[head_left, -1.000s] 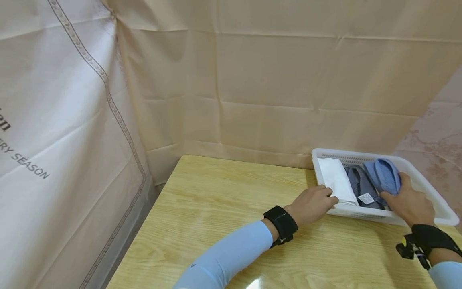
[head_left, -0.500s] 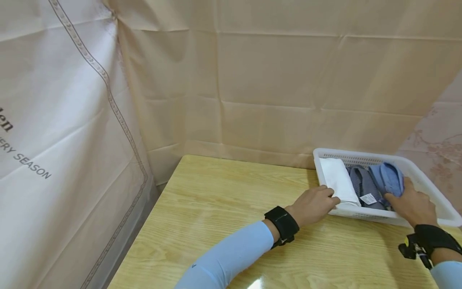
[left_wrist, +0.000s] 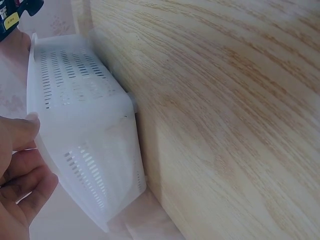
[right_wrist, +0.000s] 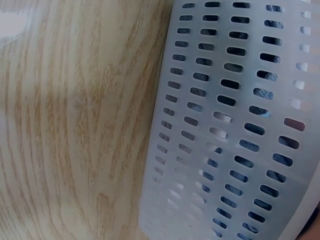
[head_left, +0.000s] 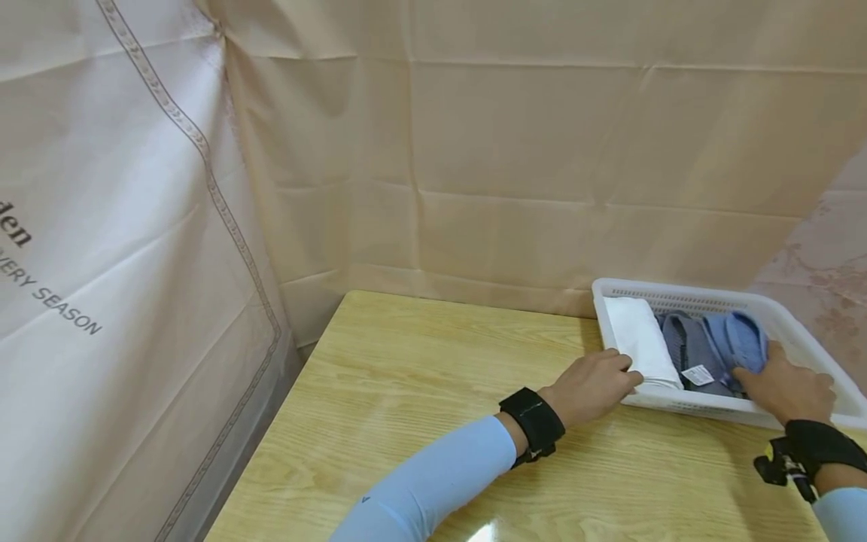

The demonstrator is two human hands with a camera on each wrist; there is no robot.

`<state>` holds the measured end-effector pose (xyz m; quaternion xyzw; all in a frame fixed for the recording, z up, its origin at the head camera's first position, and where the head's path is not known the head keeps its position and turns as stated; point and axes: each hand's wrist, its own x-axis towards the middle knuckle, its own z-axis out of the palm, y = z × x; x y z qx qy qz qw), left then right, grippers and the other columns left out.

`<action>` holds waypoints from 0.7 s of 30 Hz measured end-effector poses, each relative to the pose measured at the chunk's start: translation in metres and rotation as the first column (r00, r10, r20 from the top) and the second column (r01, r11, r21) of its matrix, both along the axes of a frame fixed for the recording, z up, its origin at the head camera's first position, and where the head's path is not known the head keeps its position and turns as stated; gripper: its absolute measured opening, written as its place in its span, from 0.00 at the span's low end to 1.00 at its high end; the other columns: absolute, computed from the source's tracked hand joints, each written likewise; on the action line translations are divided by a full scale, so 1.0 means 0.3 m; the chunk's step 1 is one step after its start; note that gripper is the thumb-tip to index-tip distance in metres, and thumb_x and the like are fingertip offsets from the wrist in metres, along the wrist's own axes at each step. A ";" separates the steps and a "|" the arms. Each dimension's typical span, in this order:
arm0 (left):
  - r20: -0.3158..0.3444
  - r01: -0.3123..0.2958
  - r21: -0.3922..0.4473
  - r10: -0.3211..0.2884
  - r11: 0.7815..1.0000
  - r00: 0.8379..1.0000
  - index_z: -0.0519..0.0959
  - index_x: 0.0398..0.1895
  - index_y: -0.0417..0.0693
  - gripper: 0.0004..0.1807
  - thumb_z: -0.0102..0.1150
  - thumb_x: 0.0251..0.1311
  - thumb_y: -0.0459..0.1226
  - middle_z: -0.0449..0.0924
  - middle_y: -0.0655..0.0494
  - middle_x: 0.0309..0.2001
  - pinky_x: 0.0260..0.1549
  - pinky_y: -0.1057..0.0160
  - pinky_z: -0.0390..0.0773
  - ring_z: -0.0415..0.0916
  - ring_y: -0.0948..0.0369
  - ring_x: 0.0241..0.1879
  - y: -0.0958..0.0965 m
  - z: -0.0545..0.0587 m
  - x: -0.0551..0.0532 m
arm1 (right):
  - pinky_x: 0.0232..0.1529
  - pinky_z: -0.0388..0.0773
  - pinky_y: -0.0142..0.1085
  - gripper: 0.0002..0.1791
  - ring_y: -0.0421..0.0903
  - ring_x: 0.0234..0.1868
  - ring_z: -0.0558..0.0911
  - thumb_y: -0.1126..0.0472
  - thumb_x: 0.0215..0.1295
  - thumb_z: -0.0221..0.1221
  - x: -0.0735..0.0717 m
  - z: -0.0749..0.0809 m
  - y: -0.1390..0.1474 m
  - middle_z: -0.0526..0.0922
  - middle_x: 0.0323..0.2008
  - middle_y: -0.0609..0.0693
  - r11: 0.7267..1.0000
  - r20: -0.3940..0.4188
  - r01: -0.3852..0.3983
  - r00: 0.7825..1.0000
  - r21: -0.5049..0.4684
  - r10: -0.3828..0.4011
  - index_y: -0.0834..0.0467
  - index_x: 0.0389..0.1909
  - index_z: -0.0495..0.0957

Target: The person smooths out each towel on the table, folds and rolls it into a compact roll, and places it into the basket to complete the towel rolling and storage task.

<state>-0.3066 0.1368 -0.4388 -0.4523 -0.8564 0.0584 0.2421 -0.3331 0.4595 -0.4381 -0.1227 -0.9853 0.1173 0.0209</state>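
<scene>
A white perforated plastic basket [head_left: 718, 409] stands at the right of the table. My left hand [head_left: 592, 385] holds its near left corner; in the left wrist view the thumb lies on the rim [left_wrist: 37, 131] with the fingers curled beside it. Inside, from left to right, are a folded white cloth [head_left: 640, 340], a folded dark grey cloth [head_left: 689, 345] with a white label, and a rolled or folded blue cloth [head_left: 748, 339]. My right hand [head_left: 791, 385] grips the blue cloth at its near right side; its farther fingers are hidden. The right wrist view shows mostly the basket's slotted wall [right_wrist: 235, 120].
The wood-grain table [head_left: 433, 361] extends left of the basket. A beige curtain [head_left: 474, 165] hangs behind it, and a pale printed sheet [head_left: 135, 301] hangs at the left. Black straps with cameras circle both wrists.
The blue cloth has moved down and slightly right in the basket, with my right hand on it. My left hand keeps its place at the corner. The whole head view has shifted slightly.
</scene>
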 end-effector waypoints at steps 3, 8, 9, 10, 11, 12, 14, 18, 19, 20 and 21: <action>0.000 0.001 -0.001 -0.001 1.000 1.000 0.85 0.54 0.62 0.13 0.53 0.77 0.48 0.78 0.67 0.41 0.41 0.78 0.72 0.73 0.71 0.39 0.001 0.001 0.003 | 0.47 0.65 0.70 0.46 0.89 0.50 0.64 0.49 0.71 0.55 0.000 0.000 0.005 0.60 0.56 0.90 1.000 0.005 -0.021 1.000 0.011 0.021 0.75 0.73 0.43; 0.002 -0.001 -0.005 0.001 1.000 1.000 0.85 0.54 0.63 0.13 0.53 0.77 0.48 0.78 0.67 0.40 0.41 0.78 0.72 0.72 0.71 0.39 0.000 0.004 0.009 | 0.44 0.68 0.70 0.40 0.87 0.46 0.70 0.51 0.67 0.58 0.004 0.010 0.012 0.66 0.49 0.88 0.994 -0.025 -0.103 0.994 0.046 0.104 0.79 0.61 0.52; 0.002 -0.002 -0.007 0.002 1.000 1.000 0.85 0.54 0.63 0.13 0.53 0.77 0.48 0.78 0.67 0.40 0.41 0.78 0.72 0.72 0.71 0.39 0.000 0.006 0.011 | 0.43 0.68 0.70 0.39 0.86 0.44 0.71 0.52 0.66 0.59 0.004 0.012 0.012 0.67 0.48 0.88 0.992 -0.028 -0.115 0.993 0.047 0.116 0.79 0.59 0.53; 0.003 0.001 -0.007 -0.001 1.000 1.000 0.86 0.54 0.63 0.13 0.53 0.77 0.48 0.78 0.67 0.40 0.41 0.78 0.72 0.72 0.71 0.39 0.001 0.007 0.014 | 0.41 0.70 0.69 0.39 0.86 0.43 0.72 0.52 0.65 0.59 0.008 0.014 0.015 0.68 0.46 0.87 0.991 -0.027 -0.122 0.992 0.050 0.124 0.80 0.57 0.54; 0.004 0.004 -0.007 -0.004 1.000 1.000 0.86 0.54 0.63 0.13 0.53 0.77 0.48 0.78 0.67 0.40 0.41 0.78 0.72 0.73 0.71 0.39 0.003 0.009 0.016 | 0.39 0.71 0.69 0.38 0.86 0.42 0.72 0.53 0.64 0.60 0.012 0.015 0.019 0.69 0.45 0.87 0.991 -0.028 -0.125 0.992 0.048 0.126 0.80 0.56 0.55; 0.004 0.006 -0.006 -0.006 1.000 1.000 0.86 0.53 0.63 0.13 0.53 0.77 0.48 0.78 0.67 0.40 0.41 0.78 0.72 0.73 0.71 0.39 0.005 0.010 0.018 | 0.37 0.72 0.68 0.38 0.85 0.40 0.73 0.53 0.63 0.61 0.015 0.017 0.022 0.69 0.43 0.86 0.991 -0.029 -0.126 0.991 0.046 0.127 0.80 0.55 0.55; 0.006 0.011 -0.007 -0.011 1.000 1.000 0.86 0.53 0.63 0.13 0.53 0.77 0.48 0.78 0.67 0.40 0.41 0.78 0.72 0.72 0.71 0.39 0.009 0.012 0.023 | 0.33 0.73 0.66 0.37 0.84 0.38 0.74 0.54 0.60 0.63 0.020 0.019 0.029 0.70 0.40 0.84 0.992 -0.028 -0.120 0.992 0.035 0.121 0.80 0.52 0.57; 0.016 0.015 -0.008 -0.015 1.000 1.000 0.85 0.54 0.63 0.13 0.53 0.77 0.48 0.78 0.67 0.40 0.42 0.78 0.72 0.72 0.71 0.39 0.016 0.012 0.029 | 0.30 0.75 0.63 0.36 0.79 0.34 0.76 0.56 0.56 0.67 0.027 0.021 0.037 0.72 0.33 0.81 0.997 -0.014 -0.076 0.997 0.009 0.076 0.83 0.45 0.60; 0.020 0.016 -0.008 -0.016 1.000 1.000 0.85 0.54 0.63 0.13 0.53 0.77 0.48 0.78 0.67 0.40 0.41 0.78 0.72 0.72 0.71 0.39 0.018 0.013 0.032 | 0.30 0.75 0.63 0.37 0.79 0.34 0.76 0.57 0.55 0.67 0.029 0.021 0.036 0.71 0.32 0.81 0.998 -0.007 -0.059 0.998 -0.001 0.059 0.84 0.45 0.59; 0.022 0.018 -0.008 -0.018 1.000 1.000 0.85 0.54 0.63 0.13 0.53 0.77 0.48 0.78 0.67 0.40 0.41 0.78 0.72 0.72 0.71 0.39 0.019 0.013 0.034 | 0.30 0.75 0.63 0.39 0.79 0.34 0.76 0.57 0.54 0.68 0.032 0.020 0.036 0.70 0.32 0.82 0.999 -0.003 -0.045 0.999 -0.010 0.045 0.85 0.45 0.58; 0.024 0.020 -0.008 -0.020 1.000 1.000 0.85 0.54 0.63 0.13 0.53 0.77 0.48 0.78 0.67 0.40 0.41 0.78 0.72 0.72 0.71 0.38 0.019 0.013 0.036 | 0.30 0.75 0.63 0.40 0.80 0.34 0.76 0.57 0.53 0.68 0.035 0.020 0.035 0.70 0.32 0.84 0.999 0.001 -0.030 1.000 -0.019 0.030 0.86 0.45 0.56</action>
